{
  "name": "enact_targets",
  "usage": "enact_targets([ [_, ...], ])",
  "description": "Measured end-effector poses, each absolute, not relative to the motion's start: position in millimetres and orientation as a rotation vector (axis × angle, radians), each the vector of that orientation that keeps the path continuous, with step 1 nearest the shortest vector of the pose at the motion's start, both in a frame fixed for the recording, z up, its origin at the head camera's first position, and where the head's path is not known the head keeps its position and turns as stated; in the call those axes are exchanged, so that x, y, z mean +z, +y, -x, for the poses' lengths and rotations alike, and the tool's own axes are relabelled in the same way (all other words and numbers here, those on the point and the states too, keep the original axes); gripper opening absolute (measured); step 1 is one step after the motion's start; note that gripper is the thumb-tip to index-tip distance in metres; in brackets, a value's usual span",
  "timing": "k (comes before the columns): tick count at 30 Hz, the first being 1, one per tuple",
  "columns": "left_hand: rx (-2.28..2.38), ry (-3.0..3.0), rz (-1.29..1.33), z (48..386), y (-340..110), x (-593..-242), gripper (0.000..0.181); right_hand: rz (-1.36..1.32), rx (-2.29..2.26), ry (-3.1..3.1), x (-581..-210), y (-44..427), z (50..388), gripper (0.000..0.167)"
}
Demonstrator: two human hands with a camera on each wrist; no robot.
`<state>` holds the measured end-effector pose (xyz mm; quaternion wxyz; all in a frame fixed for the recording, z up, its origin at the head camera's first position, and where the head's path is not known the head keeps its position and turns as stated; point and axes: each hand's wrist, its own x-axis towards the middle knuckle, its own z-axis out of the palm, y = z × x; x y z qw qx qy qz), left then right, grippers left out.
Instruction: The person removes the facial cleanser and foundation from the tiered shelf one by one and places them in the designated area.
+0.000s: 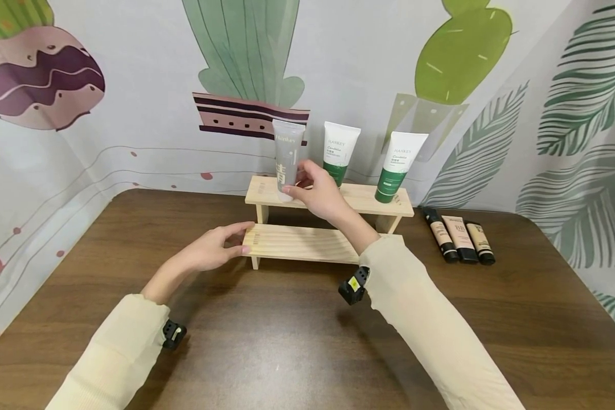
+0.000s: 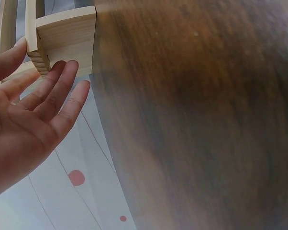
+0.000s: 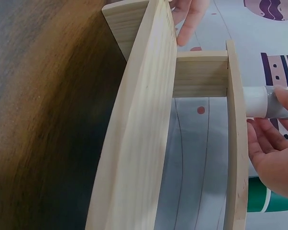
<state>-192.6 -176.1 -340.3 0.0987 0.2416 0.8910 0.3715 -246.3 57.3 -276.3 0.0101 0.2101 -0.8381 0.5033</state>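
A two-step wooden stand (image 1: 307,243) is on the brown table. The right hand (image 1: 319,193) pinches a grey squeeze tube (image 1: 288,151) low down, between thumb and fingers. This tube is upright on its white cap (image 3: 255,101), at the left end of the upper step (image 3: 237,143). The left hand (image 1: 212,247) holds the left end of the lower step, thumb at the front edge and index finger at the back; its other fingers (image 2: 62,96) extend loosely. Two white-and-green tubes share the upper step: one in the middle (image 1: 340,145), partly behind the right hand, another (image 1: 396,165) at the right end.
Right of the stand, three small beige-and-black tubes (image 1: 459,239) lie side by side on the table (image 1: 266,341). A white cloth (image 1: 148,114) printed with cacti and leaves hangs close behind the stand. Both wrists carry small black cameras (image 1: 355,286).
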Motion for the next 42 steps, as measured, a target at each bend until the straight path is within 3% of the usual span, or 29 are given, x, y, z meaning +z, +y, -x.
enact_targets([
  [18, 1.089, 2.635, -0.715, 191, -175, -339, 0.053, -0.772, 1.612, -2.576, -278, 72, 235, 0.03],
  [42, 1.109, 2.621, -0.74, 192, -177, -341, 0.053, -0.737, 1.652, -2.607, -278, 106, 222, 0.03],
])
